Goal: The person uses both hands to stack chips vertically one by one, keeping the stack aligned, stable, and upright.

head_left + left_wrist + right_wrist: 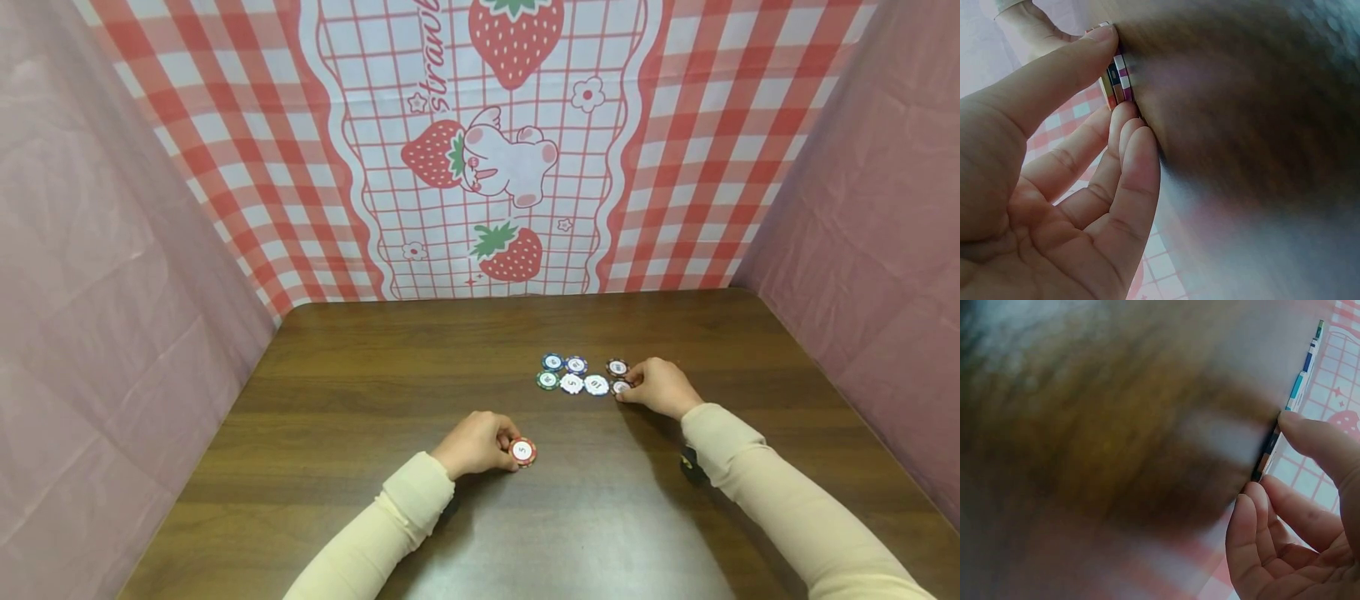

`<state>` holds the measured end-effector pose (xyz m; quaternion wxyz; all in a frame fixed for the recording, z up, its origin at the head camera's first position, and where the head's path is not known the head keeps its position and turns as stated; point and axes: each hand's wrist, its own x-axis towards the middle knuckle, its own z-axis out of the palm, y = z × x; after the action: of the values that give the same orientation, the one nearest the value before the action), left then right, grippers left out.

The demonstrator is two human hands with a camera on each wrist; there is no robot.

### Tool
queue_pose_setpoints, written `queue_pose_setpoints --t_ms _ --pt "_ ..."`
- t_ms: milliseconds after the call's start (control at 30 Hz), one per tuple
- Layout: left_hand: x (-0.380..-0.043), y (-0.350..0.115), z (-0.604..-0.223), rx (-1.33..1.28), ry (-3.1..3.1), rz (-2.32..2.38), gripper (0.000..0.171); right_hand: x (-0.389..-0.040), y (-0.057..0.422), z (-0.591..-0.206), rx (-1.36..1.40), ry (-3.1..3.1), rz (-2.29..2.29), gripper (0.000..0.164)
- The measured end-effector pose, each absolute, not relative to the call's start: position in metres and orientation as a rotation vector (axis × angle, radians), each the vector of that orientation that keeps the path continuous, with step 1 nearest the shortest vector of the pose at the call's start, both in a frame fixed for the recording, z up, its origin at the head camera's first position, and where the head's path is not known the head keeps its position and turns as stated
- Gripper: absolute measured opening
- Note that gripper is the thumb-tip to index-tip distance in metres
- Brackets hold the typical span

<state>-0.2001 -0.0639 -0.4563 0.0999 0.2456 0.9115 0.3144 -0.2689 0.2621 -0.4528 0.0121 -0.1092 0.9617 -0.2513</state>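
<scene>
My left hand (480,443) pinches a short stack of poker chips (522,451) between thumb and fingertips, low over the table. A red-edged chip marked 5 lies on top; the left wrist view shows the stack's edge (1119,78) with black, white and purple bands. My right hand (660,387) grips a dark-edged poker chip (620,388) by its sides, at the right end of a group of chips. Just behind it lies another dark chip (618,367). Beside it on the left are a white chip marked 10 (596,385) and a white chip marked 5 (572,383).
Farther left in the group lie a green chip (547,380) and two blue chips, one at the back left (552,362) and one beside it (576,365). The brown wooden table (360,367) ends at a strawberry-patterned cloth (510,167). Pink cloth hangs on both sides.
</scene>
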Motion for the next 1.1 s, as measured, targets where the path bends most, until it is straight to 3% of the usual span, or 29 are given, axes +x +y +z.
queue_pose_setpoints --t_ms 200,567,1100 --pt "-0.201 -0.063 -0.456 0.725 2.693 0.924 0.03 -0.269 0.267 -0.454 -0.362 2.997 -0.872 0.023" --pt "-0.201 -0.064 -0.455 0.719 2.685 0.928 0.03 -0.268 0.268 -0.455 -0.344 3.028 -1.016 0.04" --pt "-0.2 -0.064 -0.455 0.714 2.686 0.939 0.031 -0.258 0.238 -0.446 -0.607 3.08 -1.362 0.028"
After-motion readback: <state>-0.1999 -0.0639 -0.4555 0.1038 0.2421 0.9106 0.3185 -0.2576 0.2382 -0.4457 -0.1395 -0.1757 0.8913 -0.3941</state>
